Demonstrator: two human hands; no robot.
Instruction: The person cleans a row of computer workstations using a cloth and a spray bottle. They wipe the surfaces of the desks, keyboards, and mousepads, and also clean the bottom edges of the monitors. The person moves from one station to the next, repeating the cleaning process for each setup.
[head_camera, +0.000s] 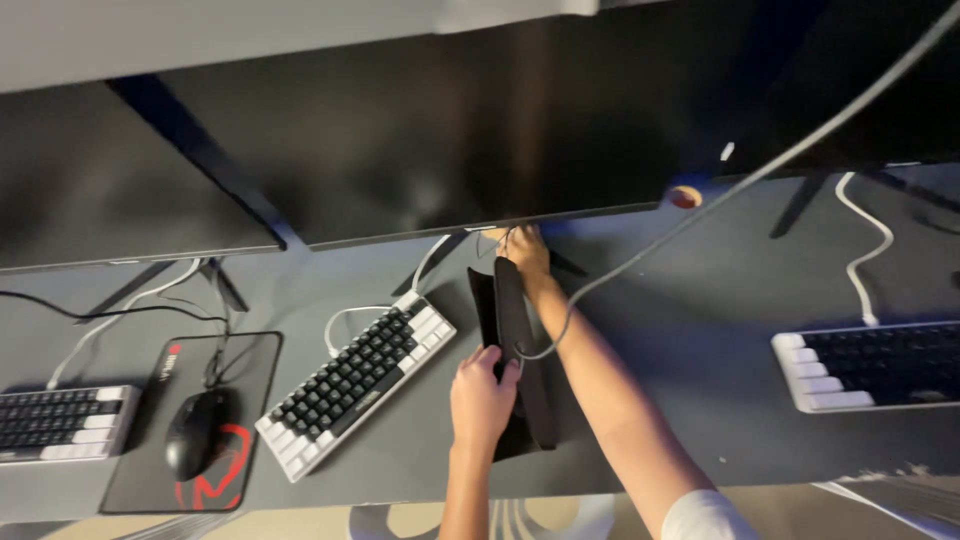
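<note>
The left hand (482, 398) is gripping the near end of a folded black mouse pad (515, 350) standing on edge on the surface (700, 340), beside the tilted keyboard (357, 383). The right hand (523, 250) is reaching under the monitor (420, 130), fingers curled; what it grips I cannot tell. A grey cable (640, 255) is crossing that forearm and could snag, likely tugging the monitor.

- One head-worn camera looks steeply down over the dark desk (700, 330) from above the person's arms.
- It faces the row of monitors (430, 130) at the desk's far edge.
- Close range: both forearms fill the lower middle.
</note>
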